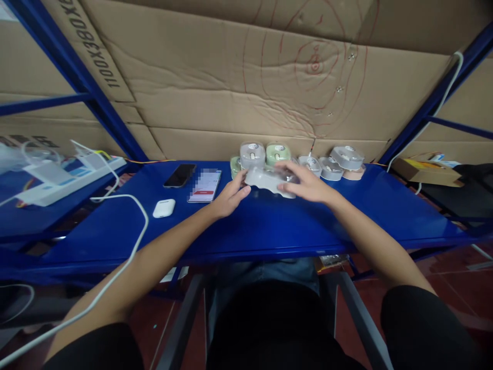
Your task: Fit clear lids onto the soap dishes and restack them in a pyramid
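A pale grey plastic box (265,180) with a wavy lower edge and a clear, shiny upper part is held tilted above the blue table. My left hand (231,196) grips its left end, thumb toward the front and fingers behind. Over the right end, my right hand (306,182) has its fingers curled around the clear part. Part of the box is hidden under these fingers, and motion blurs it a little. Just behind stand small clear-lidded boxes, among them a grey one (252,154) and a green one (278,152).
More small boxes (347,157) are stacked at the back right. On the left lie a dark phone (179,175), a lit phone (205,186) and a white earbud case (164,208). A white cable (143,226) crosses the left side. Cardboard (215,67) backs the blue table (269,226).
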The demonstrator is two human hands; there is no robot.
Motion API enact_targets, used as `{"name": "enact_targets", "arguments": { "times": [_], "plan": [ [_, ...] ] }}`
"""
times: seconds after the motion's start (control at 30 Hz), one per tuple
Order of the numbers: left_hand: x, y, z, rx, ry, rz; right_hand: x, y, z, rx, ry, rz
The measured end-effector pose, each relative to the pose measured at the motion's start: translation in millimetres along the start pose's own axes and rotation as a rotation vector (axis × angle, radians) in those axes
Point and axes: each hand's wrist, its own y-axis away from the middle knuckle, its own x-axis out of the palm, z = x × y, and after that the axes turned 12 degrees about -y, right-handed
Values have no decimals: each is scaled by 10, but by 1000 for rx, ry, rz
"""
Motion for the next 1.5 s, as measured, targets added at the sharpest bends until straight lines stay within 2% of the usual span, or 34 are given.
{"name": "enact_targets", "arguments": {
  "times": [0.07,0.13,0.27,0.37,0.53,0.7,0.87,0.93,1.03,1.13,1.2,1.33,1.5],
  "plan": [
    [34,5,11,-7,25,23,18,69,-149,-28,-74,124],
    [70,17,2,-5,0,53,82,89,-278,-53,-81,186],
    [98,40,-47,16,-74,111,249,122,-433,-104,-18,240],
    [76,49,-78,24,-112,153,317,187,-476,-115,41,232],
    [68,65,-104,10,-171,198,364,250,-510,-48,67,148],
    [117,73,-129,22,-157,209,397,235,-504,-53,-11,80],
    [102,74,-125,35,-133,178,187,233,-478,-64,-122,44],
    [75,70,-126,22,-153,152,48,236,-498,-47,-160,-34],
    [36,68,-153,42,-212,167,-133,236,-557,-29,-168,-228],
    [31,77,-200,104,-247,220,-221,227,-609,-32,-125,-394],
    [44,85,-221,120,-248,249,-230,218,-626,-31,-79,-455],
    [73,96,-215,122,-251,280,-202,205,-629,-22,2,-473],
    [96,110,-191,154,-261,248,-197,201,-633,-10,38,-476]
  ]
}}
